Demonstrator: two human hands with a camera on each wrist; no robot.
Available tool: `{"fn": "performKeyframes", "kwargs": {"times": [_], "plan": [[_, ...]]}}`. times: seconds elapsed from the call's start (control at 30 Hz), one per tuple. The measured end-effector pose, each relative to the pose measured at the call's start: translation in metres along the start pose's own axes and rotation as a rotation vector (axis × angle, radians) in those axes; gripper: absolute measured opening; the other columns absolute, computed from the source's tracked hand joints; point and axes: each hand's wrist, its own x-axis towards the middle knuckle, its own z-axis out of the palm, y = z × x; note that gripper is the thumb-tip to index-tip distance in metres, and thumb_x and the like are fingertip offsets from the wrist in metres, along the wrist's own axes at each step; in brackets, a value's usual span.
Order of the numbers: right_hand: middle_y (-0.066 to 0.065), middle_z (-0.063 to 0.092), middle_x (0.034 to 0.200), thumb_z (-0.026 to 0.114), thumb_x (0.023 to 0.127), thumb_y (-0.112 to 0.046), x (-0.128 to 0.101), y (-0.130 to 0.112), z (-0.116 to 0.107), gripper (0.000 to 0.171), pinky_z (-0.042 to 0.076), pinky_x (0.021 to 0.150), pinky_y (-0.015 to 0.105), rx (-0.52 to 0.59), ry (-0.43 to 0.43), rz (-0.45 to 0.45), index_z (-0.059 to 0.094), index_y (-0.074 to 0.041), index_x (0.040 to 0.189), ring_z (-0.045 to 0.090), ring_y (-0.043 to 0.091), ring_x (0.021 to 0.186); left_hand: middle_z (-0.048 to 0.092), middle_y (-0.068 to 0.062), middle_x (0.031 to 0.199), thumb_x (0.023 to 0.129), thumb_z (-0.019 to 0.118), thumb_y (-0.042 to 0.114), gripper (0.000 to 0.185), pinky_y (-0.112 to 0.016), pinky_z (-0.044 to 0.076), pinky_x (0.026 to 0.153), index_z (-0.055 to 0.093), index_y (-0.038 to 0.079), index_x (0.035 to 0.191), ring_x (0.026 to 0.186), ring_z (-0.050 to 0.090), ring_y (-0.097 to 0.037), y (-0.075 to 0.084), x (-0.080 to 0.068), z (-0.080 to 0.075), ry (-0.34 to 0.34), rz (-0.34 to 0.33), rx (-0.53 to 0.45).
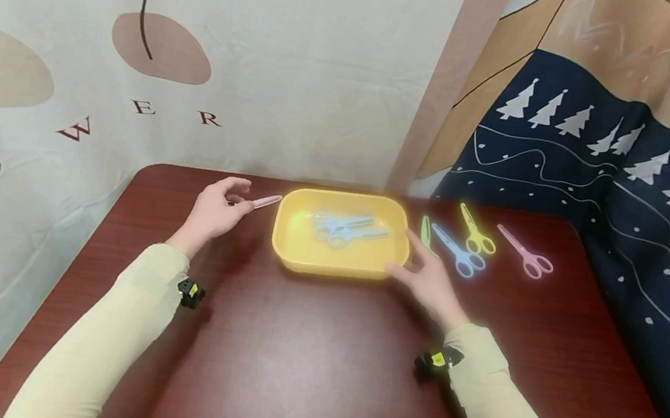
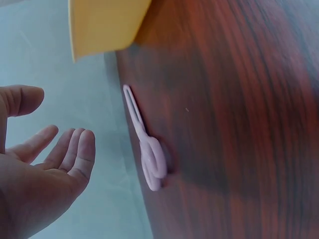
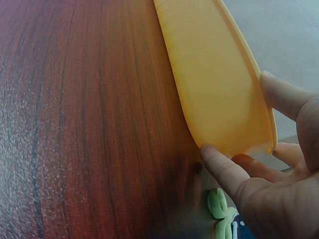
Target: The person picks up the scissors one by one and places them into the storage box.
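Note:
A yellow tray point(image 1: 289, 245) sits mid-table with light blue scissors point(image 1: 342, 227) lying inside. My left hand point(image 1: 239, 195) hovers left of the tray, fingers relaxed, just short of a pink pair of scissors point(image 1: 265, 201) flat on the wood. In the left wrist view those pink scissors point(image 2: 145, 144) lie apart from my fingers point(image 2: 75, 149). My right hand point(image 1: 411, 257) touches the tray's near right corner. In the right wrist view its fingers point(image 3: 224, 167) rest against the tray wall point(image 3: 209, 74) and the thumb lies on the rim.
Right of the tray, green scissors point(image 1: 425, 232), blue scissors point(image 1: 460, 254), yellow scissors point(image 1: 475, 232) and another pink pair point(image 1: 526, 255) lie on the dark red table point(image 1: 304, 358). Fabric backdrops hang behind and to the right.

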Motion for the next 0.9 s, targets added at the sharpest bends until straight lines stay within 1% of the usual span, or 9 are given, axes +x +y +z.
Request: {"fn": "performKeyframes", "kwargs": {"times": [0.17, 0.23, 0.3, 0.43, 0.53, 0.67, 0.77, 0.9], "plan": [[0.004, 0.040, 0.164, 0.080, 0.092, -0.027, 0.001, 0.001, -0.001, 0.088, 0.053, 0.103, 0.037, -0.001, 0.001, 0.005, 0.029, -0.027, 0.165, 0.058, 0.030, 0.134, 0.060, -0.023, 0.142, 0.097, 0.062, 0.014, 0.050, -0.024, 0.050, 0.077, 0.055, -0.001, 0.144, 0.117, 0.066, -0.038, -0.010, 0.002, -0.001, 0.012, -0.020, 0.019], [0.003, 0.040, 0.164, 0.080, 0.092, -0.028, 0.001, 0.002, -0.002, 0.088, 0.052, 0.104, 0.037, -0.001, 0.003, 0.017, 0.030, -0.028, 0.164, 0.058, 0.029, 0.134, 0.059, -0.025, 0.141, 0.096, 0.062, 0.014, 0.051, -0.021, 0.049, 0.075, 0.054, -0.002, 0.144, 0.116, 0.066, -0.038, -0.015, 0.003, -0.001, 0.010, -0.028, 0.020], [0.003, 0.040, 0.164, 0.080, 0.092, -0.029, 0.000, 0.003, -0.002, 0.089, 0.052, 0.104, 0.038, -0.004, 0.000, 0.024, 0.029, -0.029, 0.164, 0.058, 0.030, 0.135, 0.058, -0.026, 0.141, 0.097, 0.062, 0.013, 0.052, -0.024, 0.049, 0.078, 0.053, -0.002, 0.145, 0.116, 0.065, -0.039, -0.019, 0.003, -0.001, 0.014, -0.031, 0.029], [0.004, 0.040, 0.164, 0.080, 0.091, -0.029, 0.001, 0.003, -0.003, 0.089, 0.053, 0.104, 0.039, 0.001, 0.002, 0.026, 0.029, -0.030, 0.164, 0.057, 0.030, 0.135, 0.056, -0.028, 0.139, 0.096, 0.062, 0.011, 0.053, -0.042, 0.049, 0.091, 0.052, -0.004, 0.145, 0.119, 0.063, -0.042, -0.027, 0.004, -0.003, 0.032, -0.034, 0.048], [0.004, 0.040, 0.164, 0.080, 0.091, -0.028, 0.002, 0.002, -0.003, 0.089, 0.053, 0.102, 0.038, 0.008, -0.001, 0.020, 0.030, -0.029, 0.164, 0.057, 0.030, 0.135, 0.055, -0.029, 0.138, 0.096, 0.063, 0.011, 0.053, -0.050, 0.046, 0.098, 0.052, -0.005, 0.145, 0.120, 0.059, -0.044, -0.033, 0.004, -0.004, 0.045, -0.047, 0.071], [0.004, 0.040, 0.164, 0.081, 0.091, -0.029, 0.002, 0.002, -0.002, 0.089, 0.054, 0.101, 0.035, 0.015, -0.004, 0.011, 0.030, -0.029, 0.164, 0.058, 0.030, 0.134, 0.051, -0.030, 0.139, 0.096, 0.066, 0.013, 0.055, -0.054, 0.043, 0.102, 0.051, -0.005, 0.146, 0.121, 0.055, -0.045, -0.040, 0.005, -0.004, 0.041, -0.071, 0.091], [0.006, 0.039, 0.164, 0.082, 0.090, -0.028, 0.002, 0.003, -0.001, 0.090, 0.054, 0.100, 0.034, 0.022, -0.002, 0.001, 0.030, -0.027, 0.164, 0.058, 0.031, 0.134, 0.049, -0.032, 0.140, 0.096, 0.067, 0.014, 0.057, -0.057, 0.042, 0.103, 0.050, -0.007, 0.146, 0.121, 0.053, -0.047, -0.044, 0.006, -0.004, 0.029, -0.075, 0.098], [0.007, 0.039, 0.165, 0.082, 0.090, -0.026, 0.003, 0.004, 0.000, 0.090, 0.055, 0.099, 0.035, 0.033, -0.005, -0.005, 0.031, -0.026, 0.164, 0.058, 0.033, 0.134, 0.049, -0.035, 0.136, 0.095, 0.069, 0.015, 0.060, -0.058, 0.040, 0.104, 0.048, -0.009, 0.146, 0.121, 0.051, -0.049, -0.049, 0.008, -0.004, 0.014, -0.075, 0.123]]}}
